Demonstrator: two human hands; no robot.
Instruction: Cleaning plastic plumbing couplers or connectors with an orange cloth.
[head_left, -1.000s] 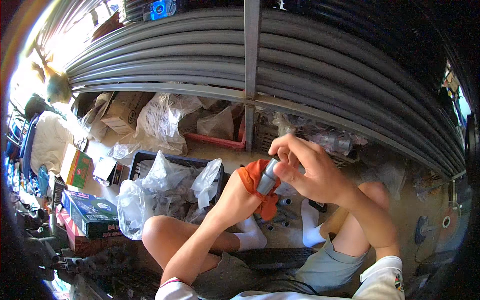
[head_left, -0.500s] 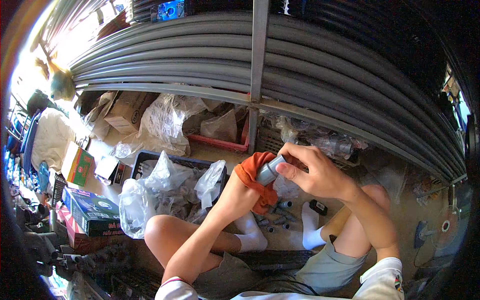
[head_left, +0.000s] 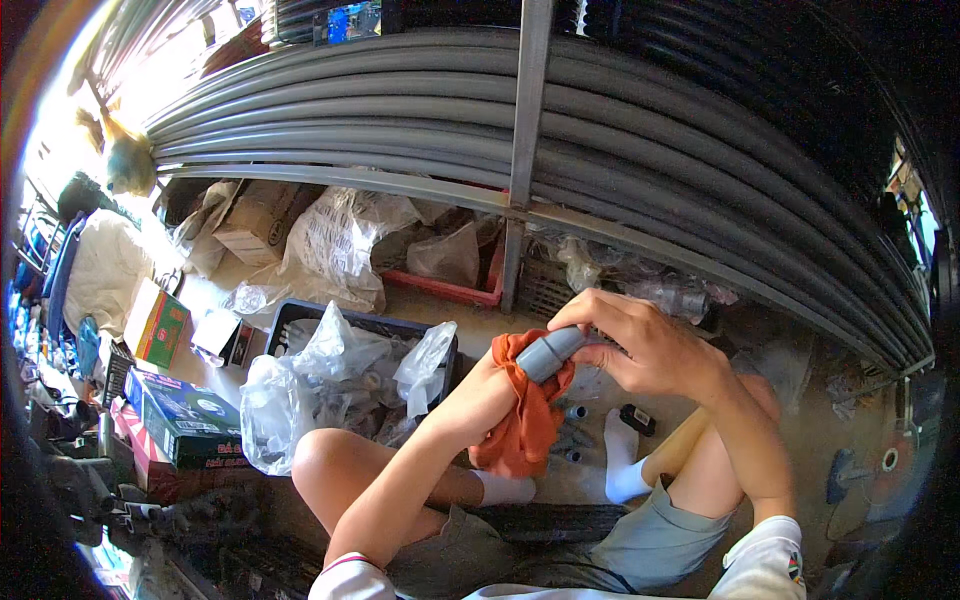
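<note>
Your right hand is closed around one end of a short grey pipe fitting, with the fingers curled over it. Your left hand is wrapped in an orange cloth and presses this cloth against the other end of the fitting, so the fitting sits between both hands, above your knees and in front of the long grey pipes.

In the head view, the packages are mostly on your left. A green box stands tilted near the left edge, and below it a dark green and blue box lies flat on a red one. A brown carton rests under the pipes, and beside it is a big clear bag with print. A dark blue crate holds crumpled clear plastic bags. A red tray is just behind it, next to the upright metal post.

Some small fittings lie on the floor between your white socks. The floor to your right, near a round grey and orange tool, has more open room than the left side.
</note>
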